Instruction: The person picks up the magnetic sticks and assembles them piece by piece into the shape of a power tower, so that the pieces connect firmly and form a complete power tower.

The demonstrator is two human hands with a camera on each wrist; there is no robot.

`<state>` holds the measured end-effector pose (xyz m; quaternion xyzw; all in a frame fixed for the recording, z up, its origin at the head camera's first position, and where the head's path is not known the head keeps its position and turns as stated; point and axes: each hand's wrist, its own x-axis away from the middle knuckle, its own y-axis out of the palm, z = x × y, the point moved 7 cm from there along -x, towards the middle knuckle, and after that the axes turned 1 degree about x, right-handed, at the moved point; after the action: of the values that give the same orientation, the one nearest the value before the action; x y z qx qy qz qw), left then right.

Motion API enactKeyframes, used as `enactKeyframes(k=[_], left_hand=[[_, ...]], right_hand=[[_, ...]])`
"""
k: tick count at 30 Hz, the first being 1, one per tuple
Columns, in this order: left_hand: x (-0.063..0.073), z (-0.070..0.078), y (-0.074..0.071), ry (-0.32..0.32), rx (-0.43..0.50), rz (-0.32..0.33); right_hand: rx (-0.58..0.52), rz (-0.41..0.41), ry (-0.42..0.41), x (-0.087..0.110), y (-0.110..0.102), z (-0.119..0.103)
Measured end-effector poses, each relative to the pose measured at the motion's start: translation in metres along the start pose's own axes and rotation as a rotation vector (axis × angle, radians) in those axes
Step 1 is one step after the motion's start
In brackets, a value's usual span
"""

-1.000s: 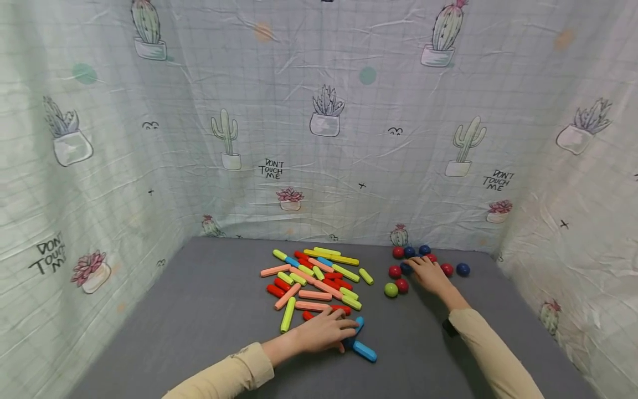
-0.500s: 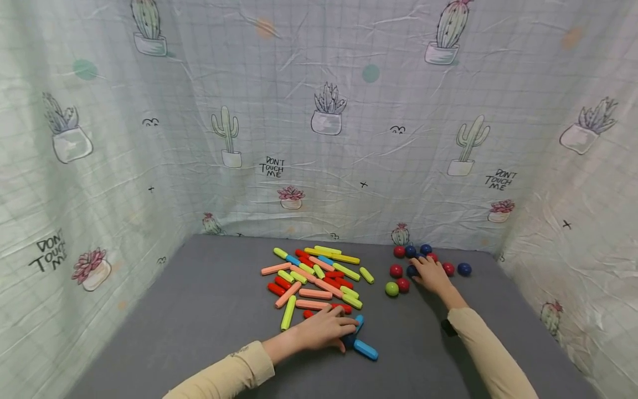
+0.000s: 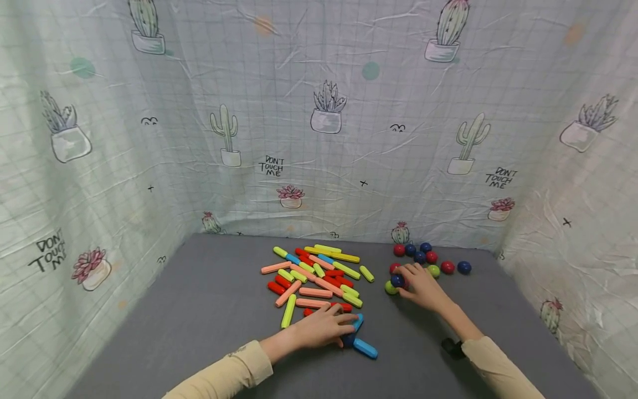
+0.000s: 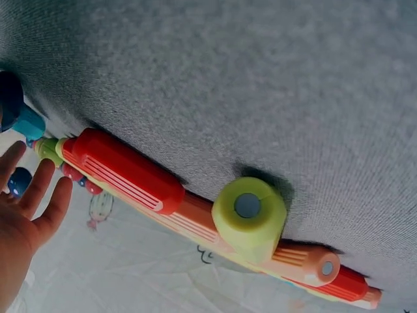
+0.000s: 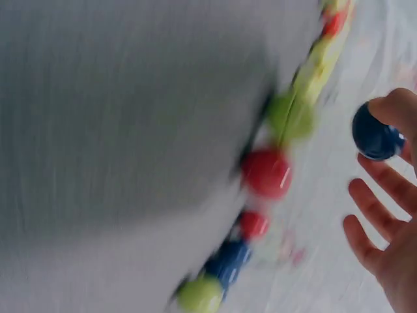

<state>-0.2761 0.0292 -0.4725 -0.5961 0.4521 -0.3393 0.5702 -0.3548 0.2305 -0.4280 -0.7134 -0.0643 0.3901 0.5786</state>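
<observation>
My left hand point(image 3: 324, 326) holds a dark blue ball point(image 3: 348, 339) between thumb and fingers, low over the grey table. Two light blue rods meet the ball: one point(image 3: 366, 348) points toward the front right, the other point(image 3: 358, 322) to the back. In the left wrist view that ball point(image 4: 9, 94) is cut by the left edge. My right hand point(image 3: 423, 286) pinches another dark blue ball point(image 3: 397, 280) with thumb and index finger. The right wrist view shows this ball point(image 5: 376, 132) raised, the other fingers spread. Below it in the head view sits a green ball point(image 3: 391, 287).
Loose rods in salmon, red, yellow-green and blue lie heaped at the middle, including a salmon rod point(image 3: 315, 292); a yellow-green one point(image 4: 249, 207) has a grey disc end. Red, blue and green balls, among them a red ball point(image 3: 447, 267), lie behind my right hand. A printed curtain point(image 3: 279, 127) encloses the table.
My right hand has picked up a dark blue ball and carried it left and nearer, uncovering a green ball and others behind. My left hand keeps its place at the blue rods.
</observation>
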Motion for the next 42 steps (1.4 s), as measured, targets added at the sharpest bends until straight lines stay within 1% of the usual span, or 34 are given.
enactKeyframes(k=[3,5,7,12,14,16,20,23,26,28,31,33,36,42], left_hand=[[0.001,0.001,-0.001,0.001,-0.038,0.012],[0.002,0.002,-0.003,0.004,-0.063,0.022],[0.002,0.002,-0.003,0.008,-0.073,0.03],[0.003,0.004,-0.003,0.021,-0.084,0.042],[0.003,0.005,-0.003,0.025,-0.092,0.053],[0.003,0.006,-0.003,0.028,-0.096,0.067],[0.002,0.006,-0.004,0.025,-0.113,0.097],[0.001,0.005,-0.006,0.01,-0.141,0.107],[-0.001,0.006,-0.007,-0.002,-0.155,0.102],[-0.002,0.006,-0.006,-0.001,-0.133,0.088],[-0.003,0.007,-0.004,0.01,-0.071,0.056],[-0.004,0.008,-0.002,0.019,-0.038,0.032],[-0.006,0.01,-0.001,0.027,-0.023,0.016],[-0.007,0.015,-0.004,0.047,-0.017,0.055]], right_hand=[[-0.066,-0.076,-0.063,-0.001,0.008,-0.029],[-0.093,-0.131,-0.083,-0.001,0.014,-0.044],[-0.11,-0.169,-0.098,-0.001,0.019,-0.055],[-0.133,-0.209,-0.151,0.0,0.027,-0.071],[-0.144,-0.207,-0.18,-0.001,0.029,-0.075],[-0.146,-0.195,-0.207,-0.001,0.031,-0.078],[-0.127,-0.138,-0.256,-0.001,0.032,-0.082],[-0.114,-0.154,-0.233,-0.001,0.035,-0.081],[-0.102,-0.209,-0.193,-0.001,0.04,-0.079],[-0.094,-0.241,-0.175,-0.001,0.043,-0.077],[-0.095,-0.27,-0.162,0.001,0.046,-0.076],[-0.109,-0.277,-0.159,0.001,0.046,-0.076],[-0.13,-0.272,-0.16,0.001,0.045,-0.077],[-0.13,-0.275,-0.159,0.001,0.043,-0.076]])
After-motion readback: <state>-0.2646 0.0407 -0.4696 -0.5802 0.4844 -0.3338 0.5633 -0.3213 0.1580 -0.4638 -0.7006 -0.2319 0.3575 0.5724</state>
